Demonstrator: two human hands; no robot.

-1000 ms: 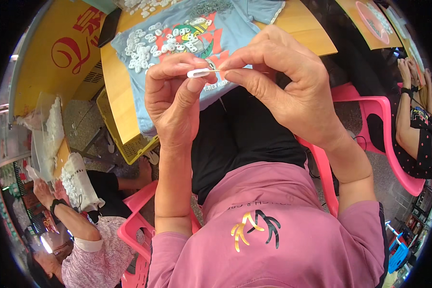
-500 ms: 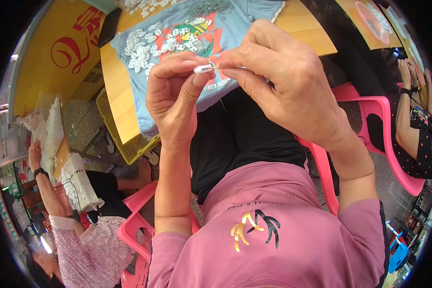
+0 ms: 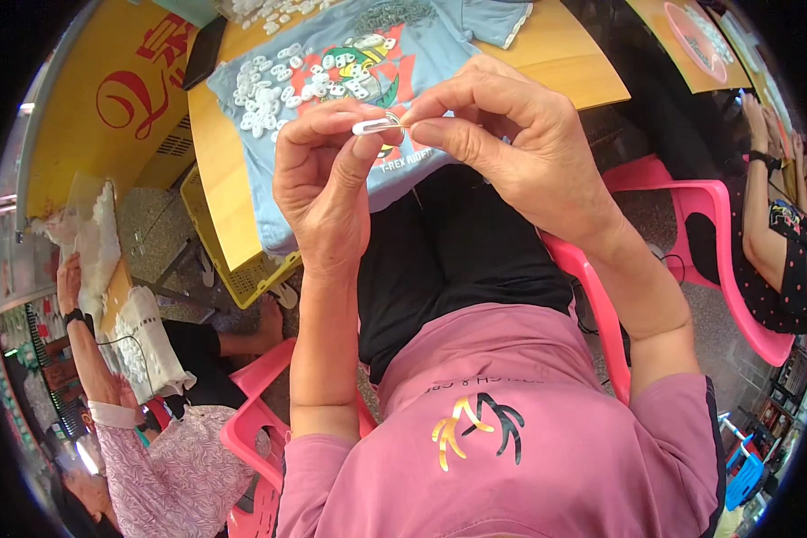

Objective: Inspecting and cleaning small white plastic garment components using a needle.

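Between the thumb and fingers of my left hand [image 3: 327,193] is a small white plastic piece [image 3: 365,128], oblong with a rounded end and a dark slot along it. My right hand [image 3: 524,148] meets it from the right, its thumb and index finger pinching a thin, shiny metal part [image 3: 401,121] at the piece's end. How far the metal part sits inside the white one is too small to tell. Both hands are held above a blue printed T-shirt [image 3: 273,193] spread over the table edge. Loose white pieces [image 3: 262,97] lie heaped on the shirt, beyond my left hand.
At the shirt's far end is a pile of small grey parts [image 3: 393,14]. A black phone-like slab [image 3: 205,52] rests on the wooden table [image 3: 213,170]. Below it stands a yellow crate [image 3: 242,282]. Co-workers sit at both sides, near pink chairs [image 3: 722,215].
My right hand has turned and come down slightly, its fingers still at the metal part. The white piece has shifted a little left, and its slot shows more plainly.
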